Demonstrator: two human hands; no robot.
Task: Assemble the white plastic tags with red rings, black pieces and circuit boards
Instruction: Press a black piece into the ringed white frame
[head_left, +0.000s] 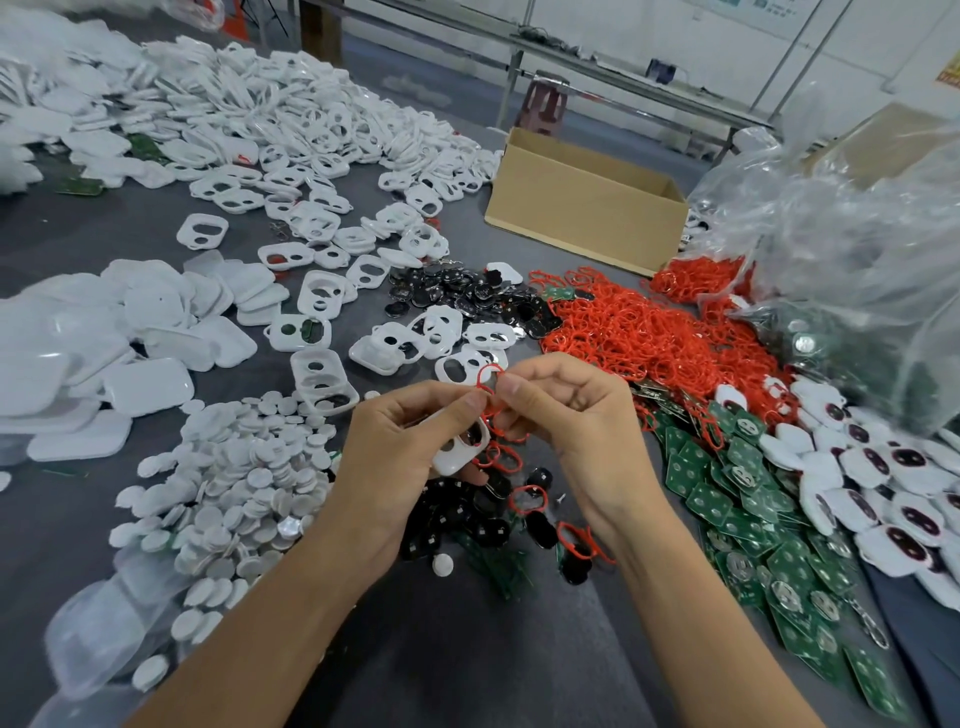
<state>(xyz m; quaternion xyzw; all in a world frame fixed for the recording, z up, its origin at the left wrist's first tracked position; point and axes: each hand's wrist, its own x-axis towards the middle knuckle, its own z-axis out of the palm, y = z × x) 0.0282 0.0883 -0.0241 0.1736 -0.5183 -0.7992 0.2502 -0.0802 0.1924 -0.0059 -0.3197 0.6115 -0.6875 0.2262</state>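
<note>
Your left hand (395, 441) grips one white tag (457, 460) above the middle of the table's (467, 654) near edge, while the fingers (470, 401) of both hands, your right hand (566, 415) included, pinch a red ring (488, 379) just over it. The ring looks not yet seated, so I judge this tag lacks one of the black pieces (485, 519) and circuit boards (717, 499) lying below. Finished-looking tags (893, 488) spread by the right edge, yet heaps of empty frames (311, 135) toward the far left corner suggest most work remains.

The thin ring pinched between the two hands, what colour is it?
The ring is red; it shows best in the head view.
</note>
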